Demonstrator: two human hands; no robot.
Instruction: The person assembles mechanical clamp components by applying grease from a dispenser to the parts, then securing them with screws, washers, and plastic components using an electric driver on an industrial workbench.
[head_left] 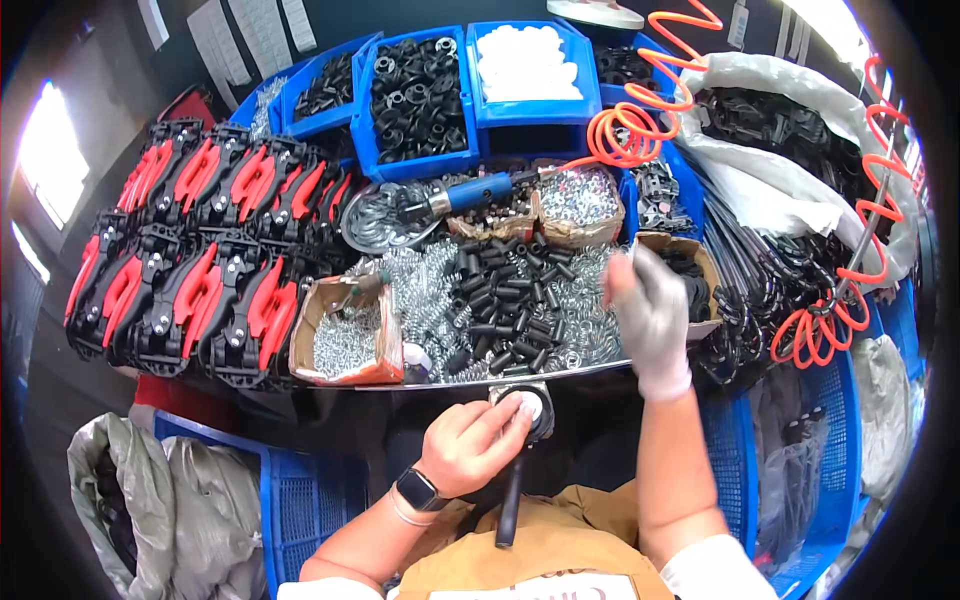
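Observation:
My left hand (470,446), bare with a dark watch on its wrist, has its fingertips pressed together on a white round part (532,404). This part sits in a metal holder (543,425) at the table's front edge, and a black rod (511,505) reaches down from there toward my lap. To the right, my gloved right hand (652,315) is raised over the loose coil springs (593,310), beside a cardboard box of black parts (690,268). Motion smears its fingers, so whether they hold anything cannot be made out. Short black tubes (510,305) lie heaped between the hands.
Red-and-black clamp-like assemblies (190,290) are stacked at left. A small box of springs (347,340) stands near the front edge. Behind are a blue power driver (470,195), blue bins (420,165) and orange coiled hoses (625,135). Black rods (745,260) lie at right.

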